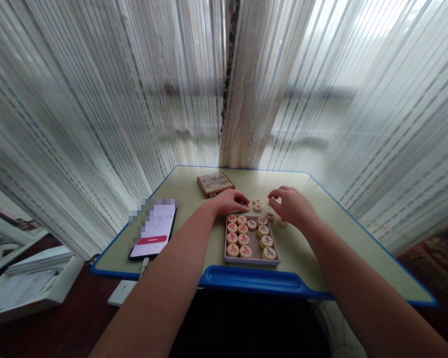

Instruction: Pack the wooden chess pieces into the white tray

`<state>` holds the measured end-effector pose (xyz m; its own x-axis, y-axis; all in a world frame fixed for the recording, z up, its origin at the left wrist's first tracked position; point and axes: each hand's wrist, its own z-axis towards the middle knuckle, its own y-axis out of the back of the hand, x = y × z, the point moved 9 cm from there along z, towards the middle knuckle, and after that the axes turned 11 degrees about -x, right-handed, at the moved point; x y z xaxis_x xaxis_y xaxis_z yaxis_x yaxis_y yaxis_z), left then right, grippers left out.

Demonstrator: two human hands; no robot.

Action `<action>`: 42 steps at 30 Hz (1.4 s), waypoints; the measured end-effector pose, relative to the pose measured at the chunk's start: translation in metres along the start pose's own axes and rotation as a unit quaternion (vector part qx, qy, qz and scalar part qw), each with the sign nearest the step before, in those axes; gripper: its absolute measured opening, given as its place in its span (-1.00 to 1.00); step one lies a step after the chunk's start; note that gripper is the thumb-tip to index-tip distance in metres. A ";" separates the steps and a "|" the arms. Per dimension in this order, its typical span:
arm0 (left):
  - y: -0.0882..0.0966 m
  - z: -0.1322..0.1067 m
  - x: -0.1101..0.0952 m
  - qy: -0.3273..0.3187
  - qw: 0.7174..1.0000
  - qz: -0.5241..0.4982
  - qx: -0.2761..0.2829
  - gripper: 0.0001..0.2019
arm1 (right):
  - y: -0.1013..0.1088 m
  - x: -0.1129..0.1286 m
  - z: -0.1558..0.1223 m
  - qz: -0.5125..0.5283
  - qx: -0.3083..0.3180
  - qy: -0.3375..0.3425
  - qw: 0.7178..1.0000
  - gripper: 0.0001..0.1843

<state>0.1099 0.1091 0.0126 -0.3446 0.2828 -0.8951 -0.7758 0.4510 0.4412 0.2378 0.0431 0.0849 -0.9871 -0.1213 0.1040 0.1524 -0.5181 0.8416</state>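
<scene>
My left hand [229, 201] is closed at the fingertips on a wooden Chinese chess piece [247, 207] that rests on the table behind an open box. My right hand [291, 203] hovers low on the other side, thumb and bent fingers at a pale Chinese chess piece that they mostly hide. Between the hands lie loose pieces [257, 208]; another piece [270, 217] and one partly covered piece [282, 222] sit under my right hand. In the shallow box [254, 259], red-marked pieces [243, 239] fill two columns at left and black-marked pieces [266, 241] line the right side.
A brown printed box lid [215, 184] lies at the back left. A phone [155, 228] with a cable [144, 267] rests on the left of the blue-edged table [194, 219]. A blue tray groove [252, 281] runs along the front edge. Striped curtains [194, 99] hang behind.
</scene>
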 end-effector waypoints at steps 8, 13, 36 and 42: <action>0.001 -0.002 -0.002 -0.003 1.000 -0.007 -0.022 -0.64 | -0.003 -0.014 0.001 -0.011 0.013 -0.052 0.998 -0.73; 0.005 -0.006 -0.008 0.009 0.999 -0.006 -0.048 -0.63 | -0.018 -0.032 -0.004 -0.023 0.091 -0.115 0.989 -0.71; 0.004 -0.009 -0.005 0.032 0.997 -0.039 -0.052 -0.54 | -0.023 -0.056 -0.007 -0.016 0.088 -0.168 0.982 -0.67; 0.007 -0.008 -0.006 -0.001 0.997 0.021 -0.069 -0.60 | -0.028 -0.053 -0.004 0.000 0.076 -0.132 0.988 -0.61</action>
<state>0.1027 0.1040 0.0206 -0.3777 0.3011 -0.8756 -0.8261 0.3176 0.4655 0.2864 0.0606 0.0531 -0.9683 0.1138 0.2223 0.1638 -0.3826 0.9093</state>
